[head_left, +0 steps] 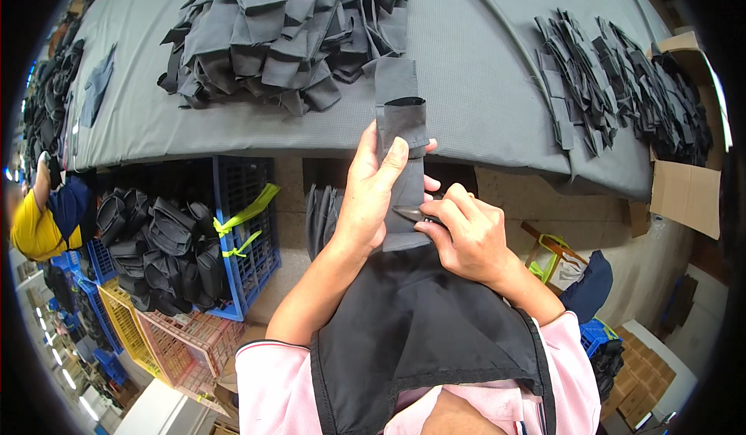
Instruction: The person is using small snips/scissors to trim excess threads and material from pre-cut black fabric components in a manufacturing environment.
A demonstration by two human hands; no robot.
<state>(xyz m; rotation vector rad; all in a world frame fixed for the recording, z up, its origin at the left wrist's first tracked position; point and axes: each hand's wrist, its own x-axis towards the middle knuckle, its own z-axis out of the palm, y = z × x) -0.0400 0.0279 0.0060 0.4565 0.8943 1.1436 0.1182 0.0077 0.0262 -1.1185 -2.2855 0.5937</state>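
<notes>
In front of my chest, my left hand [371, 185] grips a long dark grey fabric strip [402, 130], thumb on top and fingertips showing past its right edge. A folded flap forms a small open pocket near the strip's upper end, which reaches over the table edge. My right hand [472, 231] is closed round small metal thread snips [407, 213]. Their pointed tip lies over the lower part of the strip; whether the blades touch the fabric I cannot tell. The snips' handle is mostly hidden by my fingers.
A large heap of similar grey pieces [264, 42] lies on the grey-covered table [482, 85]. More strips [579, 77] are stacked at right beside an open cardboard box [684, 198]. Below left stands a blue crate [245, 241] with black bundles [167, 244]. A person in yellow [39, 221] is at far left.
</notes>
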